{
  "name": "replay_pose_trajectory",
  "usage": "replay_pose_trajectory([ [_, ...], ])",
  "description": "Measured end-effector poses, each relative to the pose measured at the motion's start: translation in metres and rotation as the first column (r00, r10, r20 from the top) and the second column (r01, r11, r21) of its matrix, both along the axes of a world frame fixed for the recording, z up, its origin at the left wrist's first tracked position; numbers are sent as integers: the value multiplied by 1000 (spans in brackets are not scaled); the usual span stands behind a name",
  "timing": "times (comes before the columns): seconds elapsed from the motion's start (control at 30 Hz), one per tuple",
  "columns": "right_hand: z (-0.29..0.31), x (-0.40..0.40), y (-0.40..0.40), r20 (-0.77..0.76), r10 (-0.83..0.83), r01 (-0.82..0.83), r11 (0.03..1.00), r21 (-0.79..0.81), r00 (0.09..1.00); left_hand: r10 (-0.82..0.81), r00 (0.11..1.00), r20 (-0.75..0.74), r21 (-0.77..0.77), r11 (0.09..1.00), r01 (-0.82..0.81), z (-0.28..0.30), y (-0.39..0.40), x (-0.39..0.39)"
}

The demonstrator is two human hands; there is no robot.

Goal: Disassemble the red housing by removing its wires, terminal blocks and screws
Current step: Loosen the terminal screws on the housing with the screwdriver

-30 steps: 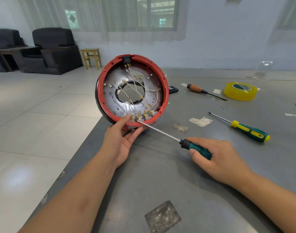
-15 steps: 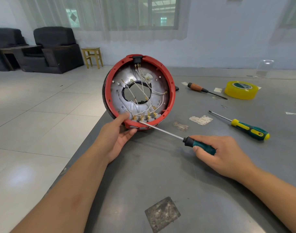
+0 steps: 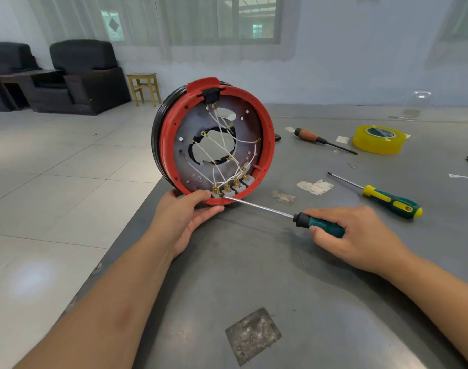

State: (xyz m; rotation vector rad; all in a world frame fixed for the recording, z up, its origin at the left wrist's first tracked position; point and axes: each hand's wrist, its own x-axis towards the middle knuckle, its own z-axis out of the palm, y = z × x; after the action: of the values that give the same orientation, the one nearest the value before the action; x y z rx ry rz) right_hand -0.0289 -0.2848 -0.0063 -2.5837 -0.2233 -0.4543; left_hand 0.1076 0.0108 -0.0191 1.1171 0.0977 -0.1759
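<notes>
We steady the red housing (image 3: pixel 267 145), stood on edge at the table (image 3: pixel 280 275) corner, our left hand (image 3: pixel 183 222) gripping its lower rim, fingers curled. Our right hand (image 3: pixel 360 235) wraps the screwdriver (image 3: pixel 318 223), its tip at the terminal blocks (image 3: pixel 233 189) where white wires (image 3: pixel 222 145) end. Tape roll (image 3: pixel 379 141) writing is unreadable.

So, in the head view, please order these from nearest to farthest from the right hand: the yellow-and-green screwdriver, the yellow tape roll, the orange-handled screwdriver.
From the right hand, which grips a teal-handled screwdriver:
1. Yellow-and-green screwdriver, lying on the table just beyond the hand, to its right.
2. Yellow tape roll, far right of the grey table.
3. Orange-handled screwdriver, at the far edge, left of the tape; close to the tape in distance, so that order is less sure.
</notes>
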Motion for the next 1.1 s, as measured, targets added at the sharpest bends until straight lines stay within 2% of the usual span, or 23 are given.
replay_pose_trajectory([
  [0.33,8,-1,5,-39,-24,24,1000,-14,999,3,1000,-12,22,1000,-3,0,-1,-1],
  [0.5,17,0,1,-100,-32,32,999,-6,994,16,1000,3,42,999,-16,-1,-4,-1],
  [0.73,34,2,-1,-183,-62,49,996,-76,981,40,998,40,96,994,-43,-4,-10,-2],
  [0.83,40,1,5,-221,-48,39,998,-45,974,51,998,25,107,993,-54,-3,-11,-2],
  [0.97,42,-2,14,-275,-39,46,999,17,961,62,998,-3,83,995,-62,1,-12,-2],
  [1.1,33,-3,20,-249,-71,75,997,5,966,75,997,-26,30,997,-74,4,-12,-4],
])
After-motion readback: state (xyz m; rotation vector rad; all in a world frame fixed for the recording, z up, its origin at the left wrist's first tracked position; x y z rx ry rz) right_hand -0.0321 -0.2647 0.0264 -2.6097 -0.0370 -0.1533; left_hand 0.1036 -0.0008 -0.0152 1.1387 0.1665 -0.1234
